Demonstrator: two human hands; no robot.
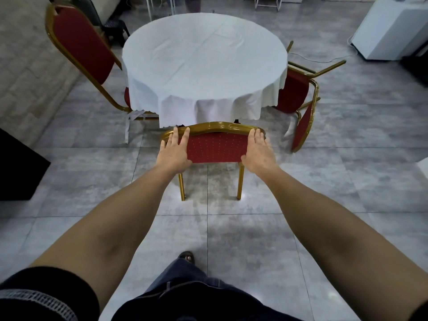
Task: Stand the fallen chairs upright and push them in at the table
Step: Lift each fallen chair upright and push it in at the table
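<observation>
A round table [203,59] under a white cloth stands ahead. A red chair with a gold frame [215,147] stands upright at its near side, its seat under the cloth. My left hand [176,149] lies flat on the left of its backrest, fingers spread up to the top rail. My right hand [257,151] lies flat on the right of the backrest in the same way. A second red chair [81,47] stands upright at the table's left. A third red chair [298,98] lies tipped on its side at the table's right, legs pointing right.
A white appliance [393,28] stands at the far right with a cable across the floor. A dark block [16,167] sits at the left edge. A dark plastic chair [113,26] stands behind the left chair. Grey tiled floor surrounds the table.
</observation>
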